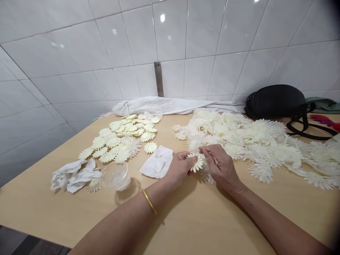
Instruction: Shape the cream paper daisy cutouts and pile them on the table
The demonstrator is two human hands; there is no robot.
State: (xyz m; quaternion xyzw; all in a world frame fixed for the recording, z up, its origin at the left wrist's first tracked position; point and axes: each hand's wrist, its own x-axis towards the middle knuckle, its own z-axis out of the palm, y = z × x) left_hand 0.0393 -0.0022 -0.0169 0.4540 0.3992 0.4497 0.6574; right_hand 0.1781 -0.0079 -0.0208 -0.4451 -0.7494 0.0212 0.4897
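Near the middle of the table, my left hand (180, 166) pinches a white flower (196, 163) with a yellowish centre between thumb and fingers. My right hand (221, 166) is just to the right of that flower, thumb and fingertips pressed together at its upper edge; what they grip is too small to name. Below and between the hands, more white petals show, partly hidden. A flat white tissue (157, 162) lies left of my left hand. One loose flower (150, 147) rests behind the tissue.
Flower piles lie at the left (117, 136) and right (247, 138). A clear plastic cup (116, 176) stands beside crumpled tissues (75, 175) on the wooden table (53, 209). White cloth (170, 105) lines the tiled wall; a black bag (276, 101) sits back right.
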